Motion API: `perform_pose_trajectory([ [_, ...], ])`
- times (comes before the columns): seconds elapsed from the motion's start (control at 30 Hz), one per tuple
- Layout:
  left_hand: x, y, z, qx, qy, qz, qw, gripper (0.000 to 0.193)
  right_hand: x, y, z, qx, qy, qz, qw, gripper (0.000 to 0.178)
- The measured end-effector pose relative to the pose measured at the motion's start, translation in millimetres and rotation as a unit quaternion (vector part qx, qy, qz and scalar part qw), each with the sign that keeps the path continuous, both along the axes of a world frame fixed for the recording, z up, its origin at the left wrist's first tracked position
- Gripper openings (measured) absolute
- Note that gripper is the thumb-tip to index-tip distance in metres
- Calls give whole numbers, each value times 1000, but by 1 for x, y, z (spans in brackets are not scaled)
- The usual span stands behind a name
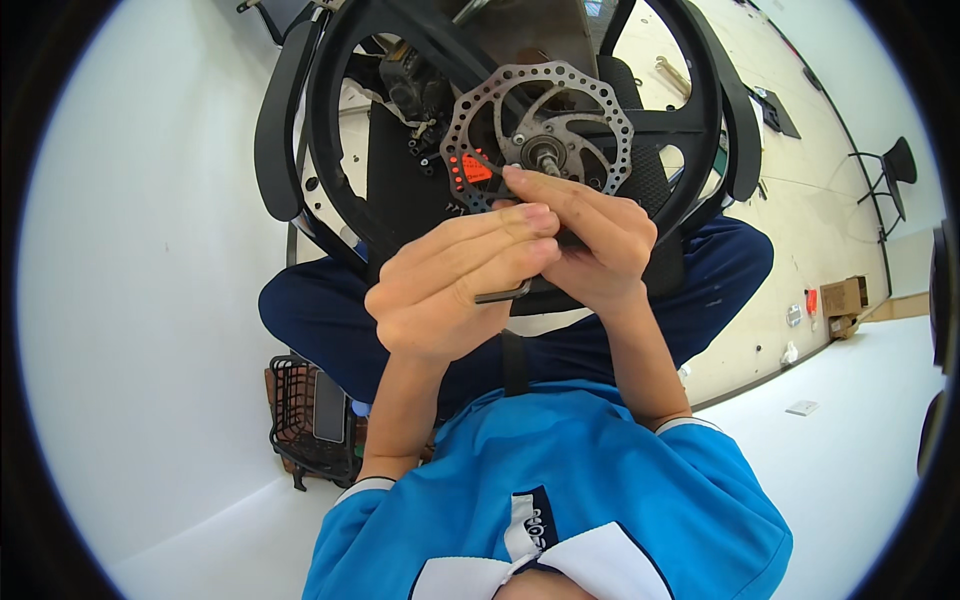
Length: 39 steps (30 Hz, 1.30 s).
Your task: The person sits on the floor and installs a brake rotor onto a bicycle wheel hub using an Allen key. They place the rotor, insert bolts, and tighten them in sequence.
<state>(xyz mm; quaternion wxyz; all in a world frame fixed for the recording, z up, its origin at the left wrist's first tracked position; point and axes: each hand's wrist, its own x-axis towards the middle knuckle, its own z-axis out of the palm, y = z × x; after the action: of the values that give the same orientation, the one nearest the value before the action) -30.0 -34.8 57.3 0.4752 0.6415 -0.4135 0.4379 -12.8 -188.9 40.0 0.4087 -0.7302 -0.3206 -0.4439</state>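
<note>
A perforated metal brake disc [604,112] is fitted at the hub [545,153] of a black spoked wheel [335,150]. My left hand [445,275] is closed around a dark hex key [503,294], whose bent end sticks out below the fingers. Beside it, touching it, my right hand [602,238] is closed in a pinch, thumb and forefinger reaching the disc's inner part near the hub. Whatever lies between those right fingertips is hidden. An orange-red label [477,167] shows through the disc by its left side.
The wheel lies over a black chair seat between two armrests [283,130] [738,130]. Small dark parts [425,140] and screws lie on the seat at left. A black wire basket [292,410] stands at lower left; a cardboard box [843,297] and tools are on the floor at right.
</note>
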Motion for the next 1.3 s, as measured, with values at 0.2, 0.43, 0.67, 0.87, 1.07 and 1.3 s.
perform_pose_trajectory([
  [0.2,4,-6,-4,-55,-6,-12,998,25,3,5,-12,60,-38,-13,997,33],
  [0.43,1,-5,3,26,-3,-25,999,21,-7,0,-6,21,18,28,999,31],
  [0.67,-3,-7,-1,6,-37,50,998,19,-3,7,-14,69,-19,-28,997,30],
  [0.87,8,-3,-6,-14,-23,49,998,29,-4,7,-15,61,-19,-16,998,35],
  [1.07,13,20,0,126,36,170,977,37,-7,4,-14,56,46,-22,997,34],
  [1.3,39,13,-18,139,97,200,965,35,-6,-3,2,-68,-2,-48,997,31],
])
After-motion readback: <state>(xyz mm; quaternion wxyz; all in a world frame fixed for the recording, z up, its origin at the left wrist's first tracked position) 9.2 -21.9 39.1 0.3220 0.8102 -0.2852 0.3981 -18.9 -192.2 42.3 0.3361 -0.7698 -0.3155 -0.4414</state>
